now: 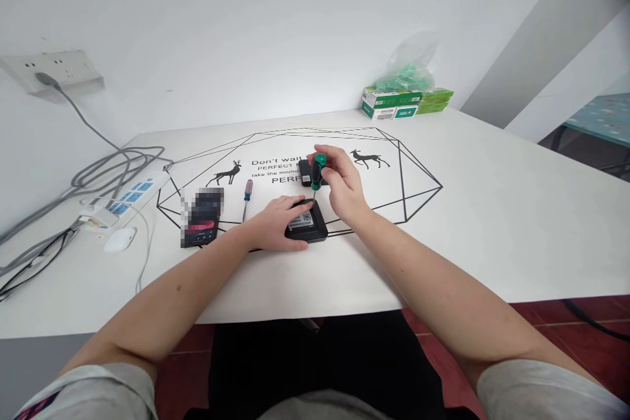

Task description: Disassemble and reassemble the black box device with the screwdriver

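Note:
A black rectangular device [319, 226] with a white printed label lies flat near the middle of the table's front. My left hand [275, 224] rests on its left side, fingers spread and pressing it down. My right hand [344, 187] grips a green-and-black screwdriver [319, 167] held upright, its tip meeting the device's far edge. Behind the screwdriver lies a second black piece [305, 174] with a small white label, partly hidden by my right hand. To the left, another screwdriver [248, 191] with a purplish handle lies on the table.
A phone [201, 220] and a white earbud case [119, 239] lie left, beside a power strip [135, 197] with tangled grey cables [118, 157]. Green-and-white boxes [391, 102] topped by a plastic bag [411, 69] stand at the back right against the wall.

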`<state>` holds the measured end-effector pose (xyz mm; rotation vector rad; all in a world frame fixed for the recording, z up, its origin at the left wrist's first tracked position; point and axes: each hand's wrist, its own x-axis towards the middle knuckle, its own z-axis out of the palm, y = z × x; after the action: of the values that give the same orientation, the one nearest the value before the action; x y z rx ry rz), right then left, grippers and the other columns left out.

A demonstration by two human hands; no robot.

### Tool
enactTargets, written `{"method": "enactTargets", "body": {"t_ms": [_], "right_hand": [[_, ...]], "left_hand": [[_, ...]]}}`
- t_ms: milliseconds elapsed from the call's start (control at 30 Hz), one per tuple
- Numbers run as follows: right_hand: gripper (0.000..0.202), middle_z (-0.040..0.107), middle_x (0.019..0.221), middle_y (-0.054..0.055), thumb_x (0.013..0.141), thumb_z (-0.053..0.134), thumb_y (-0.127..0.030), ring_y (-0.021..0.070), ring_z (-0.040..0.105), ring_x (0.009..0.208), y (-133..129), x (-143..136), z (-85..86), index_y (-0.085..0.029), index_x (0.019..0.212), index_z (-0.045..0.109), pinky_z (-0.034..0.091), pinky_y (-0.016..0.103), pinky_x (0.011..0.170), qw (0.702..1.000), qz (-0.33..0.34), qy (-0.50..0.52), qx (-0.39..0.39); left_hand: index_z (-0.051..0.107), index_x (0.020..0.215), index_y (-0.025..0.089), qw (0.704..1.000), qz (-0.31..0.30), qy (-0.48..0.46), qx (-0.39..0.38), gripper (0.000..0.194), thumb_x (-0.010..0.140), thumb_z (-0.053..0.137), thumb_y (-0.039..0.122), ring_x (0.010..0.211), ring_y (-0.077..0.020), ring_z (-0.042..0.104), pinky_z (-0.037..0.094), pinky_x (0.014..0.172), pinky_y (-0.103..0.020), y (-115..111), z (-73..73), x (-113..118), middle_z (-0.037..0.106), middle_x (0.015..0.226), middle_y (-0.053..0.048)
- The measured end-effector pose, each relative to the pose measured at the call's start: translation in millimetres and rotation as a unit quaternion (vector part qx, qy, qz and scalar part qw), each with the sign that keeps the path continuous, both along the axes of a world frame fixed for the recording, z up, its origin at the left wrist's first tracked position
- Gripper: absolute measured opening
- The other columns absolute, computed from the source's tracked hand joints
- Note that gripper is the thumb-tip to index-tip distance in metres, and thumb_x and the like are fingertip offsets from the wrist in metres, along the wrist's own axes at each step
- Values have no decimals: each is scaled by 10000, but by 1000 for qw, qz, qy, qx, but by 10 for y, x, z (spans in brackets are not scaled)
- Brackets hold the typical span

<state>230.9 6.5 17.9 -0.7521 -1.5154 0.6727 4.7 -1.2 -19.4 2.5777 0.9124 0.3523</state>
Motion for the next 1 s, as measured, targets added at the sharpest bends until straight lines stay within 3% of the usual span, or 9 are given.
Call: {"method": "enactTargets", "body": {"t_ms": [100, 233, 400, 500, 633, 733, 900, 1000], "right_hand": [[278, 682, 1248, 77, 1035, 612, -470, 303, 662, 1217, 3, 4, 18, -348, 1269, 702, 601, 539, 1027, 997, -48, -39, 52], [368, 633, 1143, 59, 896, 826, -455, 279, 639, 1043, 11, 8, 31, -348, 1228, 710, 622, 513, 930, 990, -101, -79, 56], [447, 680, 1244, 56, 976, 656, -352, 268, 683, 1104, 1, -3, 3, -367, 1418, 586, 619, 513, 999, 999, -42, -14, 5], [343, 707, 1309, 68, 1045, 527, -352, 279, 690, 1217, -8, -1, 6, -348, 1375, 621, 609, 525, 1049, 1000, 4, -1, -8], [316, 668, 1216, 79, 973, 719, -448, 279, 663, 1115, 11, 9, 25, -315, 1259, 710, 620, 508, 967, 994, -75, -44, 61], [360, 640, 1098, 46, 880, 839, -406, 240, 631, 957, 40, 16, 8, -306, 1205, 720, 623, 478, 883, 987, -116, -74, 82], [388, 699, 1192, 54, 990, 631, -293, 246, 691, 1059, 61, 20, -50, -335, 1375, 657, 629, 478, 929, 996, -57, -27, 71], [326, 726, 1228, 66, 1067, 502, -315, 265, 703, 1146, 57, 26, -43, -333, 1325, 700, 619, 523, 1005, 995, -34, -29, 91]], "left_hand": [[473, 1730, 294, 1000, -2, 4, 1, 997, 875, 830, 660, 1639, -498, 364, 292, 1335, -704, 1, 4, 5, 376, 1807, -183], [450, 1742, 260, 1000, -4, 20, -1, 1014, 891, 801, 682, 1656, -483, 342, 274, 1345, -690, -3, 20, 7, 359, 1810, -207], [462, 1735, 289, 1000, -3, 13, -5, 1001, 885, 805, 690, 1644, -486, 359, 294, 1340, -686, -11, 35, 6, 370, 1811, -179], [468, 1733, 267, 1000, -2, 16, -5, 998, 888, 806, 677, 1637, -500, 362, 296, 1335, -699, -12, 39, 10, 363, 1811, -197], [444, 1744, 240, 1000, -8, 27, -4, 1006, 905, 788, 677, 1653, -487, 344, 273, 1352, -679, -14, 56, 15, 343, 1816, -211], [419, 1753, 222, 999, -9, 42, -4, 1012, 920, 771, 675, 1669, -475, 317, 258, 1362, -669, -24, 79, 21, 323, 1824, -218], [399, 1764, 242, 998, -6, 55, -6, 1004, 932, 753, 679, 1665, -468, 321, 268, 1357, -666, -37, 103, 27, 322, 1830, -198], [408, 1762, 253, 999, -4, 49, -4, 1005, 927, 759, 687, 1658, -474, 331, 276, 1356, -664, -34, 90, 24, 325, 1830, -189]]}}
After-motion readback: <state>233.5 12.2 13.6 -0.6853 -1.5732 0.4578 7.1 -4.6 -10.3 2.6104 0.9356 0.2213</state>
